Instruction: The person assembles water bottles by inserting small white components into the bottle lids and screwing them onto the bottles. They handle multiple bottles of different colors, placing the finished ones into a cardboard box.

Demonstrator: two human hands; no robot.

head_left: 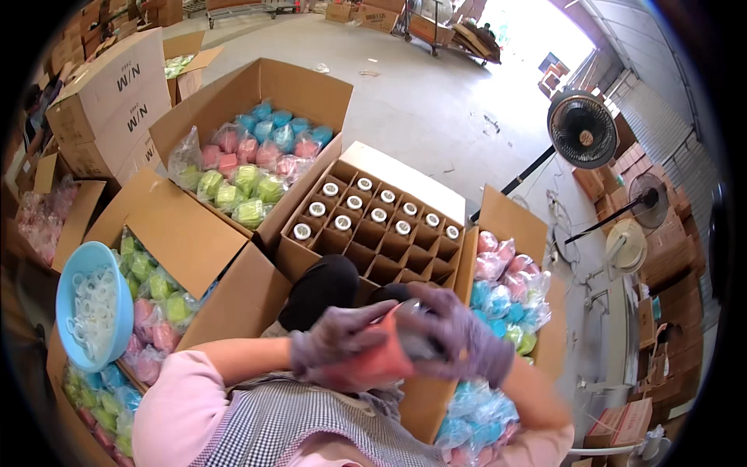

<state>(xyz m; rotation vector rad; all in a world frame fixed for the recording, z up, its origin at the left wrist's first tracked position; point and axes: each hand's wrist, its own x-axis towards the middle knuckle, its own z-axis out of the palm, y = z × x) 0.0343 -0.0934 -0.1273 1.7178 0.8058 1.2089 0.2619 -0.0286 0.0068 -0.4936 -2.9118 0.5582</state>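
In front of my chest, my gloved left hand (338, 342) is wrapped round a red cup-shaped container (377, 354) lying on its side. My gloved right hand (459, 335) closes on the container's dark, glossy right end. Motion smears this end, so I cannot tell whether it is a lid or an opening. Just beyond my knees stands a divided carton (373, 257). Several of its compartments hold upright items with round white tops (354, 202); others, mostly at its near right, show only brown cardboard.
Open cartons of bagged red, blue and green pieces stand at the far left (253, 156), left (156, 284) and right (510, 280). A blue basin (95, 305) of clear rings rests on the left carton. A black fan (582, 128) stands far right; stacked boxes (113, 101) rise far left.
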